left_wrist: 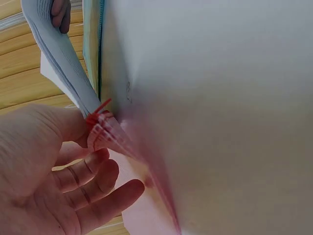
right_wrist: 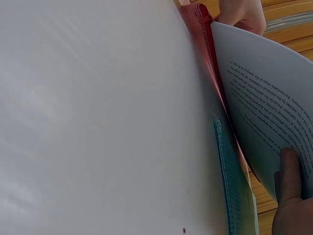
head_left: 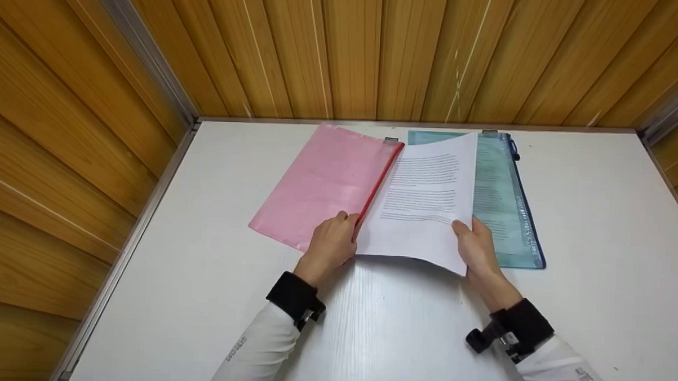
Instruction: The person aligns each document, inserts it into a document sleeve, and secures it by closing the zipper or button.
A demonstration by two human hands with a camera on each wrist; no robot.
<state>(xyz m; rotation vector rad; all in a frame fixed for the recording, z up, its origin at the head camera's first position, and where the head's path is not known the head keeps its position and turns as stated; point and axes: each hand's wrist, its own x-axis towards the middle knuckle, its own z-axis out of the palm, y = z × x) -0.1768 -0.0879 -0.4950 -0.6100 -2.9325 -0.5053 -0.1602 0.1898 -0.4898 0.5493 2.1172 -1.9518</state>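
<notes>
A pink zip pouch [head_left: 328, 184] with a red zipper edge lies on the white table. My left hand [head_left: 331, 241] pinches the near end of that red edge between thumb and finger; in the left wrist view its other fingers [left_wrist: 93, 191] hang loosely curled. A stack of printed paper [head_left: 417, 199] has its left side at the pouch's zipper edge; whether it is inside the opening I cannot tell. My right hand [head_left: 479, 249] grips the stack's right edge, thumb on the printed face. The paper bows upward, partly covering a teal zip pouch [head_left: 499, 202].
The teal pouch has a dark blue zipper edge with a pull tab [head_left: 515, 151] and printed sheets visible through it. Behind the white table [head_left: 199, 309] stands a wood-panelled wall [head_left: 343, 55], with another on the left.
</notes>
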